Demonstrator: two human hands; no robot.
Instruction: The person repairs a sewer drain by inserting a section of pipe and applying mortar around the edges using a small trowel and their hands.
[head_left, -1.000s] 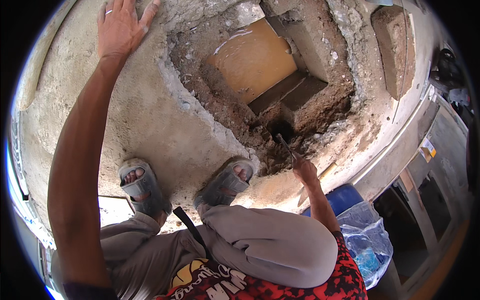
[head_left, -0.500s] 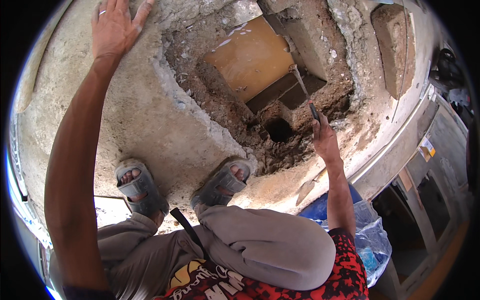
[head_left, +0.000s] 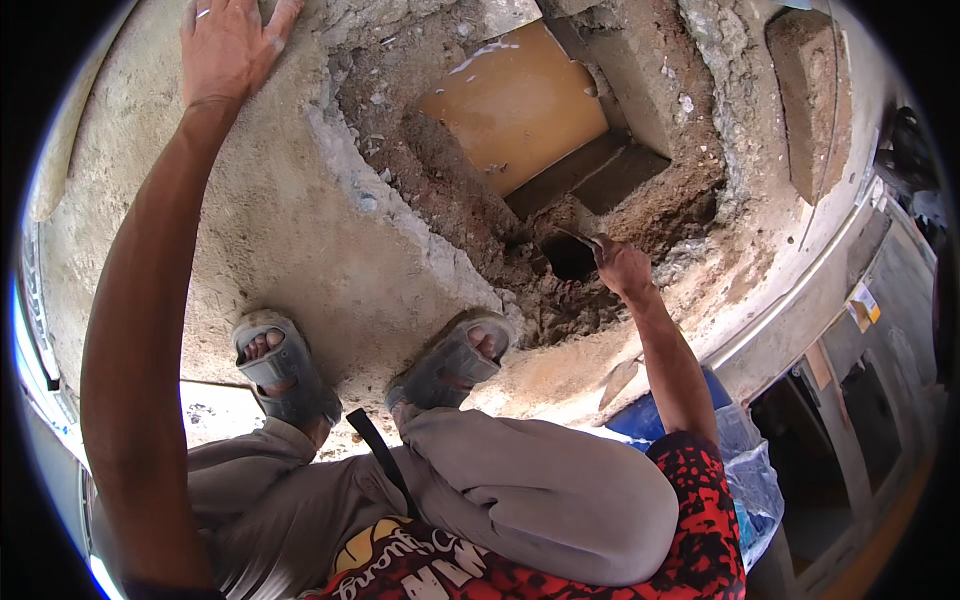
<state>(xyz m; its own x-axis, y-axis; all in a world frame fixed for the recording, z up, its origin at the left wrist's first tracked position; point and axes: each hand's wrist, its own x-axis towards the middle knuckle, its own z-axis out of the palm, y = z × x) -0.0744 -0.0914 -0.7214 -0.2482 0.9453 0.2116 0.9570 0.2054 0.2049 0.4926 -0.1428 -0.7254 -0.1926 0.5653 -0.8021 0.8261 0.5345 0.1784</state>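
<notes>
My left hand [head_left: 228, 50] lies flat on the concrete floor beside a dug-out pit, fingers spread, a ring on one finger; the frame's top edge cuts off the fingertips. My right hand [head_left: 622, 268] is closed around the handle of a narrow trowel [head_left: 577, 236]. Its slim metal end points left over the upper rim of a round dark hole [head_left: 570, 257] in the soil; most of the handle is hidden by the fingers. Beyond the hole, a square recess with cement-grey sides holds a tan board [head_left: 520, 110].
Broken concrete [head_left: 410, 225] edges the pit. My sandalled feet [head_left: 285, 365] stand on its near left side. A leaf-shaped trowel blade [head_left: 618, 385] lies by my right forearm, near a blue container [head_left: 640, 418] and clear plastic [head_left: 755, 480]. A grey cabinet-like frame [head_left: 830, 400] stands at right.
My right hand has moved left and nearer, bringing the narrow trowel from the recess's corner down to the round hole. My left hand stays flat on the floor. The view has shifted slightly.
</notes>
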